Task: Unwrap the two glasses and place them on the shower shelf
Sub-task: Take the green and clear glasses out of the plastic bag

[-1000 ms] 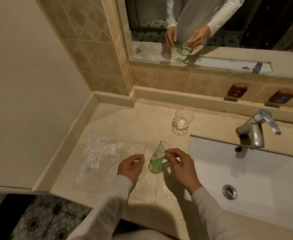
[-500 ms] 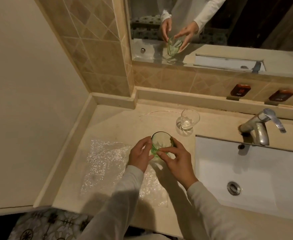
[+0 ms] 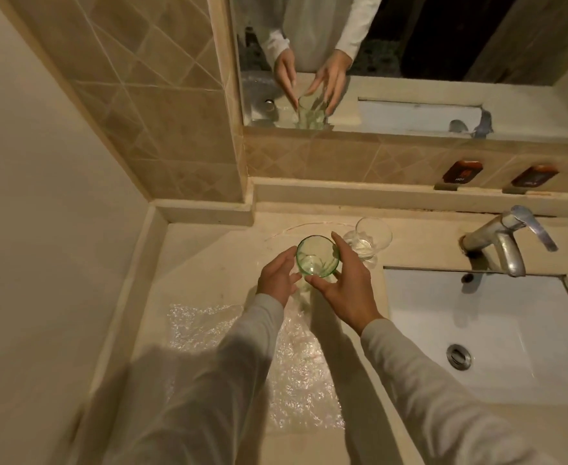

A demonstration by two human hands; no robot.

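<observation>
A green glass (image 3: 318, 258) stands upright, mouth up, at the back of the stone counter (image 3: 209, 250), unwrapped. My left hand (image 3: 277, 276) presses its fingertips against the glass's left side. My right hand (image 3: 346, 283) cups the right side, thumb at the base and fingers stretched along the rim. A clear glass (image 3: 371, 239), also bare, stands just to the right, close to my right fingers. Whether the green glass's base touches the counter is hidden by my hands; the mirror suggests it is at counter level.
A sheet of bubble wrap (image 3: 296, 360) lies flat on the counter under my forearms. A white sink basin (image 3: 497, 330) with a chrome tap (image 3: 504, 243) fills the right. A mirror (image 3: 410, 55) and tiled wall rise behind; a plain wall closes the left.
The green glass went from tilted in my right hand near the wrap to upright between both hands, farther back beside the clear glass. My left hand joined it.
</observation>
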